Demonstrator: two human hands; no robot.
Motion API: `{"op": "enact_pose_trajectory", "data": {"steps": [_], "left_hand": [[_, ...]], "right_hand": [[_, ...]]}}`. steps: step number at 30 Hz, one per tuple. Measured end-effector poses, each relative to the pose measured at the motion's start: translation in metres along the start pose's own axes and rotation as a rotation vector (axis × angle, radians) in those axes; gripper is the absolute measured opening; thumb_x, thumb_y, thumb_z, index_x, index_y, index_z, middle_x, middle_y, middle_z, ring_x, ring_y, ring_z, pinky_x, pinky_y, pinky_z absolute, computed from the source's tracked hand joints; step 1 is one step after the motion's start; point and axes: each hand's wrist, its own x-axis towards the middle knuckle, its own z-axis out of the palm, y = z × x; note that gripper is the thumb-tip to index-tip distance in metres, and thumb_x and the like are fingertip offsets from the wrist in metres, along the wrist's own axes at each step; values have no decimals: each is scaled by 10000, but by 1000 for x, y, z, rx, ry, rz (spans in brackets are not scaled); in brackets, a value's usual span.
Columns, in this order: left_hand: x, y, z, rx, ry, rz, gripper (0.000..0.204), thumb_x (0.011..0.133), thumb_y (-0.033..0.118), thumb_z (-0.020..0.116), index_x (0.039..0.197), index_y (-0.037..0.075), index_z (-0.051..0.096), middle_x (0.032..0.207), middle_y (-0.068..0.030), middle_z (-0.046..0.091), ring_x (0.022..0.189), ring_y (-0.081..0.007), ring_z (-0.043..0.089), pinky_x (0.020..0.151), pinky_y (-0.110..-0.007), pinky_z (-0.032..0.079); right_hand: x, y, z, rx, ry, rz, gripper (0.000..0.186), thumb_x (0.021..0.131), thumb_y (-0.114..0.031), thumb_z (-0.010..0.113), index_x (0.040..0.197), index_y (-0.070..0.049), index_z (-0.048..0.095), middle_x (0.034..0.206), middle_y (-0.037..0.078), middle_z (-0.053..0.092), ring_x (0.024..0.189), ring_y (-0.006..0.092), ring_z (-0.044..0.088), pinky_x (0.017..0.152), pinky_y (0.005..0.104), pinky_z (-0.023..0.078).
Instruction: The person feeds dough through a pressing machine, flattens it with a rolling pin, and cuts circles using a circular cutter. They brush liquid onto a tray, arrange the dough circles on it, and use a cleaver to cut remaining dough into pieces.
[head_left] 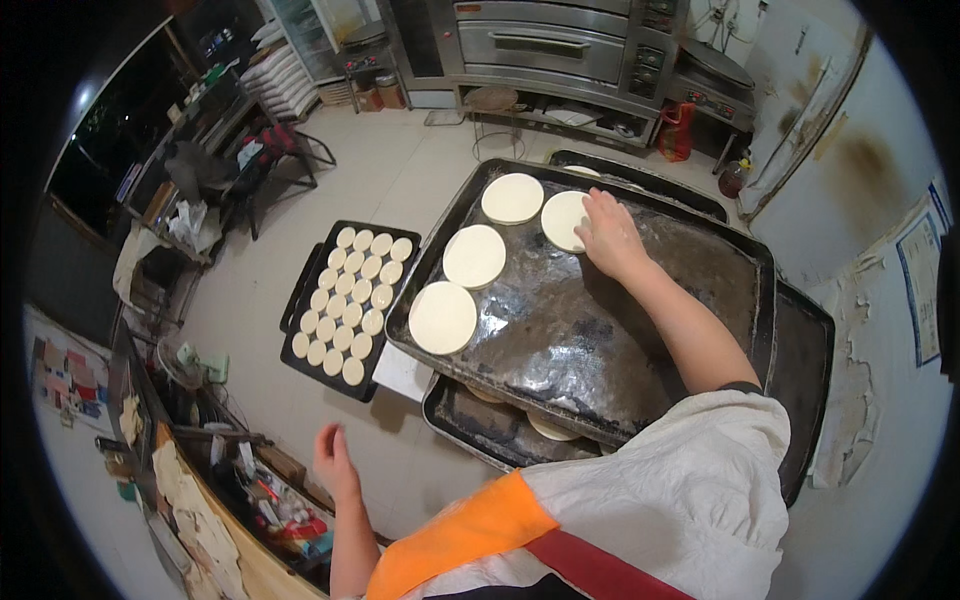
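My right hand (605,225) rests its slightly bent, parted fingers on the right edge of a pale round dough disc (562,218) lying on a dark baking tray (660,330). Three more discs lie along the tray's far left part: one at the back (512,198), one in the middle (474,256) and one nearer me (442,317). My left hand (333,460) hangs low, left of the tray stack, loosely curled with nothing visible in it. More trays (480,435) holding discs show beneath the upper one.
A dark tray (288,310) with several small discs stands lower, left. Steel ovens (540,50) are at the back, stacked sacks (280,80) and a chair (300,170) back left. A cluttered wooden bench (230,490) is near left; a stained wall (870,200) lines the right.
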Motion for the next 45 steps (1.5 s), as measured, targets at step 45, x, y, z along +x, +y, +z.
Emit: {"op": "enact_pose_trajectory", "data": {"steps": [45], "left_hand": [[-441, -415, -470, 1165, 105, -824, 221, 700, 140, 655, 850, -21, 667, 837, -165, 685, 728, -298, 667, 664, -420, 538]], "right_hand": [[-207, -275, 9, 1345, -792, 31, 238, 768, -117, 712, 973, 0, 682, 860, 39, 674, 774, 120, 596, 718, 299, 485]]}}
